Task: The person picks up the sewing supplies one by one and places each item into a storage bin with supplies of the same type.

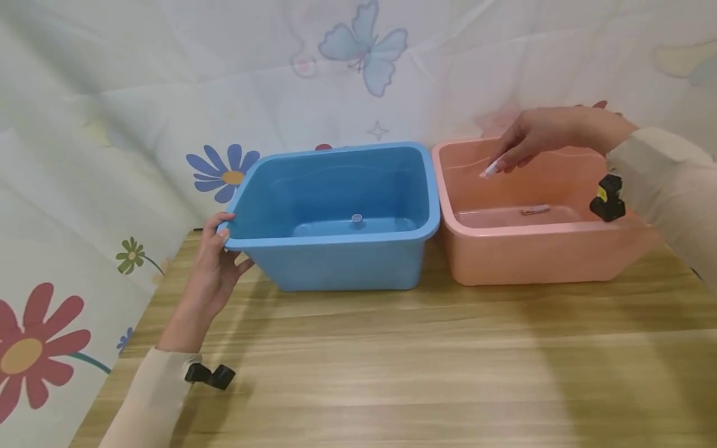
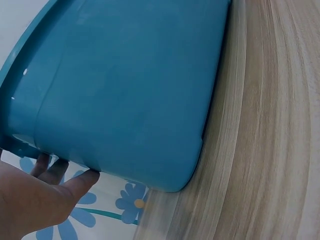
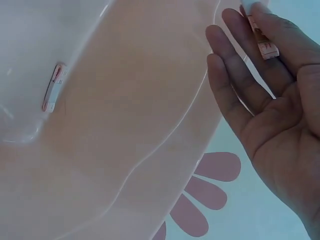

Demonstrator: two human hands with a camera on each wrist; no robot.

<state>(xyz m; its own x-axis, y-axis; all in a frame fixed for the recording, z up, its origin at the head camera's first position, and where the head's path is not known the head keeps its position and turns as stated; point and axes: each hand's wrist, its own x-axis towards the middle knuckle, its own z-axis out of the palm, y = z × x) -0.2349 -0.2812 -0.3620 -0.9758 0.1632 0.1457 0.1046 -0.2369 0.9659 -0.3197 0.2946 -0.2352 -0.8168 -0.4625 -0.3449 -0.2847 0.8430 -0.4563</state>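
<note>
My left hand (image 1: 214, 274) grips the front left corner of a blue plastic bin (image 1: 342, 264), fingers over the rim and thumb below it. The left wrist view shows its fingertips at the blue wall. Over the pink plastic bin (image 1: 532, 255), my right hand (image 1: 540, 138) pinches a small folded tape measure (image 3: 265, 42) between thumb and forefinger; the other fingers are spread. A second folded tape measure (image 3: 54, 88) lies on the pink bin's floor. Inside the blue bin sits a small round white thing (image 1: 356, 218), too small to make out.
Both bins stand side by side on a wood-grain table (image 1: 392, 361), rims close together. Behind them hangs a white curtain (image 1: 269, 68) printed with flowers and a butterfly. Black wrist cameras sit on the left sleeve (image 1: 148, 398) and the right sleeve (image 1: 666, 168).
</note>
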